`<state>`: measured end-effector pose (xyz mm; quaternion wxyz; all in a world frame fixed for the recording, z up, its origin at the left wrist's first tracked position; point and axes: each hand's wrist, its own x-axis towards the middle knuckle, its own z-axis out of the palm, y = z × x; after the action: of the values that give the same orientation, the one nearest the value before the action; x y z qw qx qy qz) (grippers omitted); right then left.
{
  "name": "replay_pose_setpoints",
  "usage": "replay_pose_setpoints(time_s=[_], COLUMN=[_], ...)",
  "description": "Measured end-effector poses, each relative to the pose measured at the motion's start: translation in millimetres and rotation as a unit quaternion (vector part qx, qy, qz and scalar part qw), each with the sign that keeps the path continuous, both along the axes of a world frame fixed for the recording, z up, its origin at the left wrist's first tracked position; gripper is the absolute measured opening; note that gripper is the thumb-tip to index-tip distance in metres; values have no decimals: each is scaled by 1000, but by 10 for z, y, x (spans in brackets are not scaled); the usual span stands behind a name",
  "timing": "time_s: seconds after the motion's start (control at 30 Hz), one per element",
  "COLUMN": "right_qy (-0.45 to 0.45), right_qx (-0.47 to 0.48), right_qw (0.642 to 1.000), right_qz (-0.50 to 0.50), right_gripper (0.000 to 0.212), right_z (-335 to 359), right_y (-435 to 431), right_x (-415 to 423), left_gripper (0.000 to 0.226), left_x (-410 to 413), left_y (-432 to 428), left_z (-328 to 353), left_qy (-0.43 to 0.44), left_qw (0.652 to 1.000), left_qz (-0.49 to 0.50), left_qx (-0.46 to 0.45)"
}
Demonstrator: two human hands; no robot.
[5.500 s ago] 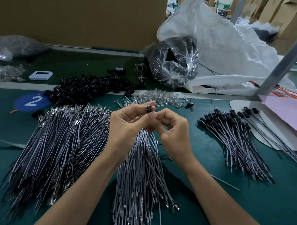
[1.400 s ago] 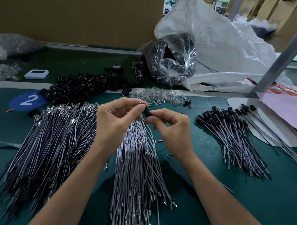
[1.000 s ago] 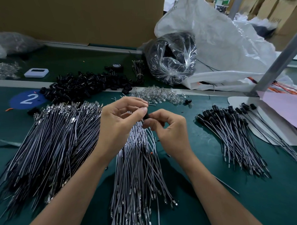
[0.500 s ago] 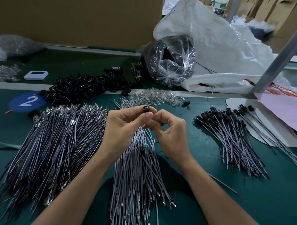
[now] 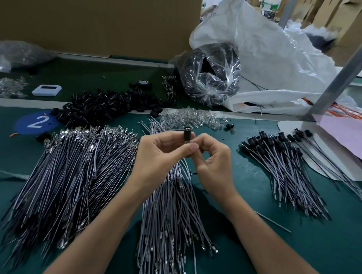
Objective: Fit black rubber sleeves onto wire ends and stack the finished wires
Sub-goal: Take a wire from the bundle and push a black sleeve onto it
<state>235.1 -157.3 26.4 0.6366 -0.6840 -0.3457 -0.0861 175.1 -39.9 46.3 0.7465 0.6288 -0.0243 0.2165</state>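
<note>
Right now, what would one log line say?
step: fitting sleeve | left grip: pinches sleeve | right grip: pinches sleeve

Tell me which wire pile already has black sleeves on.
The right pile: black sleeves cap its far ends. The left pile and middle pile show bare ends.

1. A single head-worn camera looks forward and down from above and behind the left hand (image 5: 160,156) and right hand (image 5: 214,162), which meet near the frame's centre.
2. The view is close and wide-angle, and the table (image 5: 303,245) reaches well beyond the hands and to both sides.
</note>
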Motion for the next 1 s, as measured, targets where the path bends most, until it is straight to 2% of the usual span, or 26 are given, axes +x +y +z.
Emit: replay_pose_setpoints(time_s=[0.17, 0.37, 0.73, 1.0], right_qy=[20, 16, 8, 17], right_qx=[20, 7, -23, -48], right_qw=[999, 1000, 1000, 999], right_qz=[25, 18, 13, -1], right_gripper=[11, 17, 15, 5], right_z=[-13, -46, -73, -20], right_y=[-4, 4, 23, 53], right_x=[-8, 5, -42, -53], left_gripper=[26, 14, 12, 17], left_x=[-13, -1, 4, 53], left_y=[7, -17, 28, 7], left_z=[-7, 14, 0, -11], left_qy=[6, -7, 1, 45], left_qw=[1000, 999, 999, 990], left_qz=[8, 21, 35, 34], left_qx=[-20, -27, -41, -128])
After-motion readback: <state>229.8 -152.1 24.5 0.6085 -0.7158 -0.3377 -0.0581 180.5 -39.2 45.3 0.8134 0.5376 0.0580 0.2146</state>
